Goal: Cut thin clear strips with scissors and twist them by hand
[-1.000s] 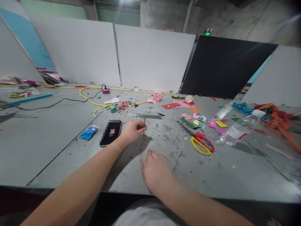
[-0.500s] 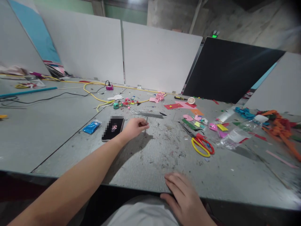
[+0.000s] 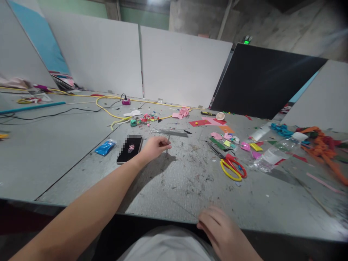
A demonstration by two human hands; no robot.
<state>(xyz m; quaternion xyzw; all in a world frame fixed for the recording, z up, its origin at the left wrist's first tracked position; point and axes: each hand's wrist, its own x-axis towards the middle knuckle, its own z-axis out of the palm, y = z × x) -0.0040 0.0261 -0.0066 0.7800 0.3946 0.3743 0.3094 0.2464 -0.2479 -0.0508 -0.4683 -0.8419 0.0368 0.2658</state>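
Observation:
My left hand point(image 3: 157, 145) is closed in a pinch over the middle of the table. A thin grey stick point(image 3: 169, 138) stands roughly upright between its fingertips. To its left lies a black phone point(image 3: 130, 149), and just beyond it a bunch of thin wires point(image 3: 171, 131) rests on the tabletop. My right hand point(image 3: 217, 226) is at the table's front edge, its fingers curled together and slightly blurred. A faint thin line on the table runs up to those fingertips; whether they hold it is unclear. Scissors point(image 3: 231, 169) with red and yellow handles lie farther off to the right.
A blue packet point(image 3: 104, 148) lies left of the phone. Coloured scraps, a clear bottle point(image 3: 280, 154) and orange material point(image 3: 320, 145) are on the right. Farther back are a yellow cable point(image 3: 108, 113), a utility knife point(image 3: 208, 114) and upright white boards point(image 3: 185, 65).
My right hand has moved slightly right and toward me, and its spread fingers have curled together. My left hand keeps its pinch on the stick in nearly the same place.

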